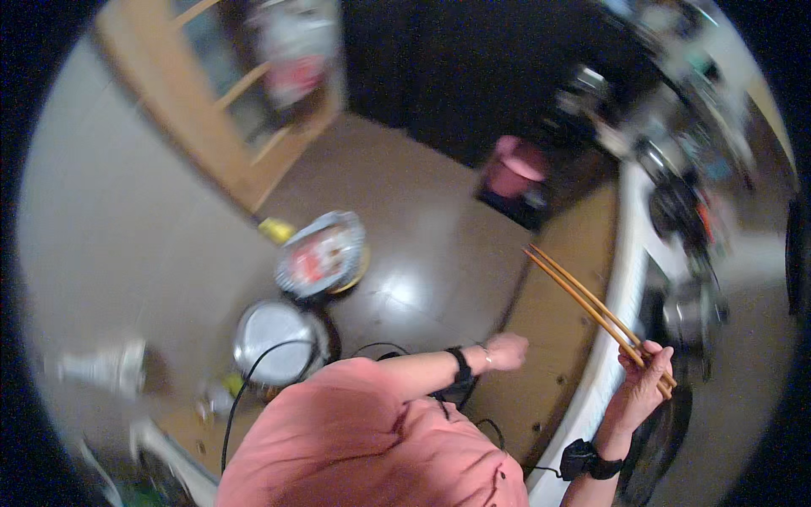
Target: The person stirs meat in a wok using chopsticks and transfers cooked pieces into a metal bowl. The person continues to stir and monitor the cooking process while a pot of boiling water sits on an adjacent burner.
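Note:
My right hand (643, 380), at the right over the counter's edge, grips a pair of long wooden chopsticks (589, 307). Their tips point up and left, side by side with nothing between them. Below the counter, in front of the wooden cabinet fronts, hangs my left hand (507, 352), its fingers curled; no object shows in it, and blur hides the finger detail. Both wrists carry black straps, the right one with a small black device.
The white counter edge (624, 253) curves down the right, with a blurred metal pot (687, 315) on the counter. A pink bin (514, 168), a round metal lid or pot (277, 342) and a bowl-like container (323, 253) stand lower down. A wooden shelf unit (209, 146) is upper left.

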The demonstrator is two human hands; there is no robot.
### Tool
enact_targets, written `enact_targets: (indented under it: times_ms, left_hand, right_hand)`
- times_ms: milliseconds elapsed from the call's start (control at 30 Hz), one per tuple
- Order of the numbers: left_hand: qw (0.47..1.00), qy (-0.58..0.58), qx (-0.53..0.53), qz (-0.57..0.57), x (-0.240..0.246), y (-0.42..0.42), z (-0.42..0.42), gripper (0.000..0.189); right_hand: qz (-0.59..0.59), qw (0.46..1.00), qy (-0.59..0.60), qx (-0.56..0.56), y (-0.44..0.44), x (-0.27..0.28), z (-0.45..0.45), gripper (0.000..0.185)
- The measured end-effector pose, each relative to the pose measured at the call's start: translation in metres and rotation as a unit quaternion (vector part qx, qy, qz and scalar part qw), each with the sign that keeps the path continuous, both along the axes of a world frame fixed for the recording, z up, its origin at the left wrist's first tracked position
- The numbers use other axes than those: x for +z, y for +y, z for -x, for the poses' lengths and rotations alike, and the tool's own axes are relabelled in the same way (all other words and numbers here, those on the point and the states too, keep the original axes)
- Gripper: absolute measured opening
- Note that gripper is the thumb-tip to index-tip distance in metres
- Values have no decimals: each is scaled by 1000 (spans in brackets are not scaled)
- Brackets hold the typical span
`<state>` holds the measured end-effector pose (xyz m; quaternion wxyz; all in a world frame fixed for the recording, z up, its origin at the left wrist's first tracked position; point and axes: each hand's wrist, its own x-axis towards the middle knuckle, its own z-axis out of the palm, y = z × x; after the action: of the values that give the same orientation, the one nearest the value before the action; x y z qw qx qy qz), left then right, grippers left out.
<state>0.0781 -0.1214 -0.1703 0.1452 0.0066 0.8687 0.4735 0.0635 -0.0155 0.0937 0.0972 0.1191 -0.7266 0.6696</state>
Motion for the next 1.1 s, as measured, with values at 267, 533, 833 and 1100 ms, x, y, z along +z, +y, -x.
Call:
enact_targets:
  times_ms: [267,533,833,1100]
  left_hand:
    - [936,317,16,-148,64,107,73,16]
    - [912,396,-50,-91,68,223,131,28]
    - [924,375,-68,-10,60,246,137,32]
    - [925,367,-93,12,65,244,139,25]
  right_hand:
    - [-79,903,102,-410,257,79,-81,38]
    - [-93,852,-41,-513,408,55,-89,34]
    - [-63,891,-94,-439,453,23,-26,35]
    - [-117,862,-9,-492,436,29,-29,37]
